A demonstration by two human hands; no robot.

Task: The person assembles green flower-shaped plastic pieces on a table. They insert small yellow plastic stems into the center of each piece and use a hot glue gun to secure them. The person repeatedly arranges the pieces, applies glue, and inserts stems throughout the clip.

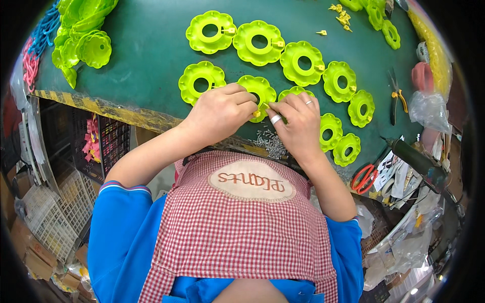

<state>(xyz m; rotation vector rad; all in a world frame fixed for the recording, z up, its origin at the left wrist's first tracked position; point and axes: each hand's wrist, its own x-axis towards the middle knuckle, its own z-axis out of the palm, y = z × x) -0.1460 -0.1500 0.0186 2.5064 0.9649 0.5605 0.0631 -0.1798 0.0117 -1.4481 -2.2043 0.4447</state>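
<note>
A lime-green flower-shaped plastic ring (261,85) lies in front of me at the table's near edge, between my two hands. My left hand (221,113) is closed at its left edge, thumb and fingers pressed together on it. A small yellow plastic piece (256,114) sits on its near rim beside those fingertips. My right hand (299,123), with rings on two fingers, is closed in a pinch at the right edge; whatever its fingertips hold is hidden. Partly behind the right hand is another green ring (297,91). A pile of small metal screws or pins (271,143) lies just below the hands.
More green rings (210,31) lie in rows, several with yellow pieces. Green flower-shaped cups (94,49) pile up at far left. Loose yellow pieces (343,19) are at the back. Pliers (397,97), red-handled scissors (364,178) and a dark green power tool (417,159) lie right.
</note>
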